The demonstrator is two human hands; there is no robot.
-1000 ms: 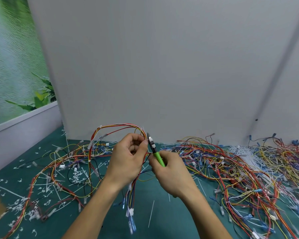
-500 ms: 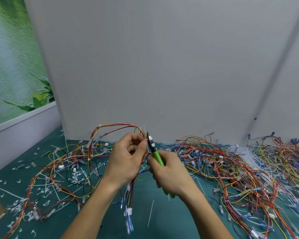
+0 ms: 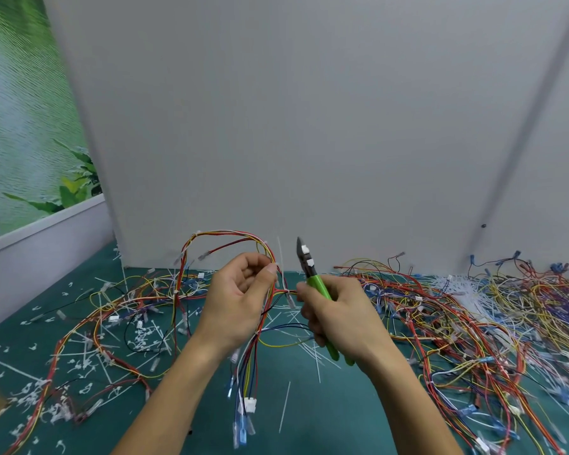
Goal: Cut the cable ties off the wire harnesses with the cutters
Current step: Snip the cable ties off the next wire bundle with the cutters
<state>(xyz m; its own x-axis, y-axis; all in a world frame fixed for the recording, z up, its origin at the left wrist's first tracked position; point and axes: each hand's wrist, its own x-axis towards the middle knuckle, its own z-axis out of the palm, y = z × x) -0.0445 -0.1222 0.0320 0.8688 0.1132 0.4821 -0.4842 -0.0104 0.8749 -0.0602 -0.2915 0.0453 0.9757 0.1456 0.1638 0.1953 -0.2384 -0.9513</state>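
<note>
My left hand [image 3: 240, 300] pinches a red, yellow and white wire harness [image 3: 230, 236] between thumb and forefinger, lifted above the green mat. A white cable tie tail [image 3: 280, 254] sticks up just beside that pinch. My right hand [image 3: 339, 310] grips green-handled cutters [image 3: 312, 274], jaws pointing up and a short gap to the right of the tie. The harness ends hang down to white and blue connectors [image 3: 245, 418].
A big tangle of harnesses [image 3: 473, 323] covers the mat to the right. More harnesses loop at the left [image 3: 112, 316]. Cut white tie scraps [image 3: 79, 359] litter the green mat [image 3: 326, 421]. A grey partition [image 3: 309, 126] stands right behind.
The cutters, pressed against the harness at my left thumb before, have pulled away to the right. The white tie tail now stands free between both hands.
</note>
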